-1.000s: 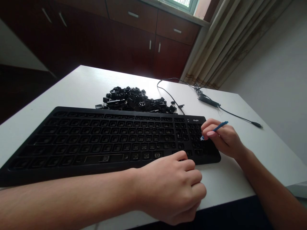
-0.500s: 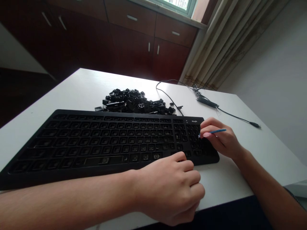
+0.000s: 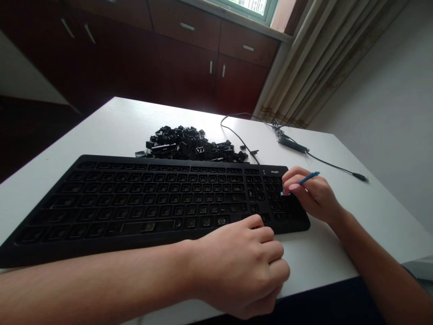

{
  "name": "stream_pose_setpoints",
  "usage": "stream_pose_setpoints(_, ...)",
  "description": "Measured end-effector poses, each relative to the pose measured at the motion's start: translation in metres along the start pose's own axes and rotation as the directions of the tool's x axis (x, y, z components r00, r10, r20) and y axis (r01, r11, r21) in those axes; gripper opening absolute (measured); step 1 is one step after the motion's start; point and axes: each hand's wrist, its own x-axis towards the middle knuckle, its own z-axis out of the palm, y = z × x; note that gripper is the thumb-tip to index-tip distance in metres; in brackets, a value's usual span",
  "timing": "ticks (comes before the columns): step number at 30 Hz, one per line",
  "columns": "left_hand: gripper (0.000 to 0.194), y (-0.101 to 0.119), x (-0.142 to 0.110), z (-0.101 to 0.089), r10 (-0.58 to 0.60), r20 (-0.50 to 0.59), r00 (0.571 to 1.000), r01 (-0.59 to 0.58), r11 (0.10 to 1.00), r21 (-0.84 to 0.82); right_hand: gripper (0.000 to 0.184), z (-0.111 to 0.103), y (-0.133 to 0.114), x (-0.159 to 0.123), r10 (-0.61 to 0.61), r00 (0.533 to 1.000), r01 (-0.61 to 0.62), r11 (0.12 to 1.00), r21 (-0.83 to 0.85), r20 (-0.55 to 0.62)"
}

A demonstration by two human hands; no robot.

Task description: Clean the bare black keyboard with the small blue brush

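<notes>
A black keyboard (image 3: 135,243) with its keycaps off lies across the white table, its key wells bare. My right hand (image 3: 314,194) is closed in a pinch around a thin blue brush (image 3: 309,177). The whitish tip of this brush reaches down to the number pad wells at the keyboard's right end. Nearer to me, my left hand (image 3: 241,266) rests in a loose fist at the keyboard's front edge, back of the hand up. Its curled fingertips are hidden, so I cannot see what they hold, if anything. The left forearm lies along the keyboard's front side.
Just behind the keyboard lies a heap of loose black keycaps (image 3: 189,143). A black cable (image 3: 334,165) runs from the keyboard to a bundled coil at the back right, its plug on the table (image 3: 399,212). Dark red cabinets (image 3: 189,72) and a curtain (image 3: 304,67) stand beyond.
The blue brush has tilted: its handle end now points higher, and its tip sits slightly lower. My left hand has hardly moved.
</notes>
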Motion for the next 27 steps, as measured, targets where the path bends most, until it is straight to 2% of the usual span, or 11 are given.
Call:
stream_pose_setpoints(5,0.018,0.0001,-0.0005,0.0004,0.001,-0.001,1.000,-0.001,1.000,-0.006,0.024,0.0008,-0.0001,0.0001,0.053,0.999,-0.051,0.992,0.112,-0.014)
stream_pose_setpoints(14,0.018,-0.0001,-0.0002,0.0003,0.006,0.001,1.000,-0.006,1.000,-0.014,0.017,-0.0023,0.0010,0.0006,-0.016,0.999,0.014,0.998,-0.060,-0.042)
stream_pose_setpoints(20,0.018,-0.0007,0.0000,0.0009,0.000,0.002,1.000,0.000,1.000,-0.009,0.021,-0.0012,0.0025,-0.0004,0.042,0.999,-0.041,0.999,0.033,-0.028)
stream_pose_setpoints(27,0.018,-0.0001,-0.0003,0.0014,-0.003,-0.005,1.000,0.003,1.000,-0.007,0.022,-0.0018,0.0015,-0.0022,0.084,0.996,-0.085,0.995,0.053,0.013)
